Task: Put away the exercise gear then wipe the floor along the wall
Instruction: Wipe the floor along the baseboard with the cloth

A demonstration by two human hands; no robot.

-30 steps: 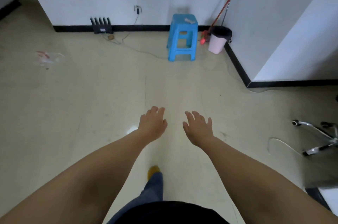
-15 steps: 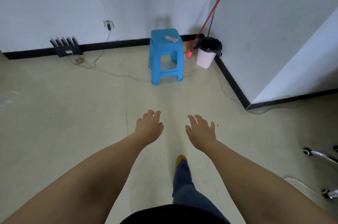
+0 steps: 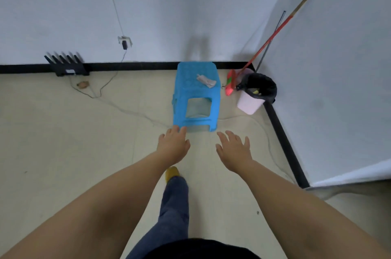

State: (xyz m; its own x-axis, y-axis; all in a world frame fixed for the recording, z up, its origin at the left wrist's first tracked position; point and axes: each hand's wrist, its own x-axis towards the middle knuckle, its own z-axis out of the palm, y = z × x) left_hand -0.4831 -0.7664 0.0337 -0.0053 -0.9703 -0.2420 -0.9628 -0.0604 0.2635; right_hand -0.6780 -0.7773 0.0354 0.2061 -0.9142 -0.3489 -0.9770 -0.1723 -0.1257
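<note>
Corner of a room. A black baseboard (image 3: 148, 66) edges the wall at 12 o'clock and turns along the right wall toward 4 o'clock; bare floor (image 3: 63, 142) lies open from 8 to 10 o'clock. A blue stool (image 3: 195, 98) stands at 12 o'clock near the wall, a grey cloth (image 3: 206, 80) lying on its seat. A lined bin (image 3: 255, 94) and a broom (image 3: 273, 36) fill the corner at 1 o'clock. Left hand (image 3: 173, 145) and right hand (image 3: 233, 149) reach forward, palms down, fingers spread, holding nothing.
</note>
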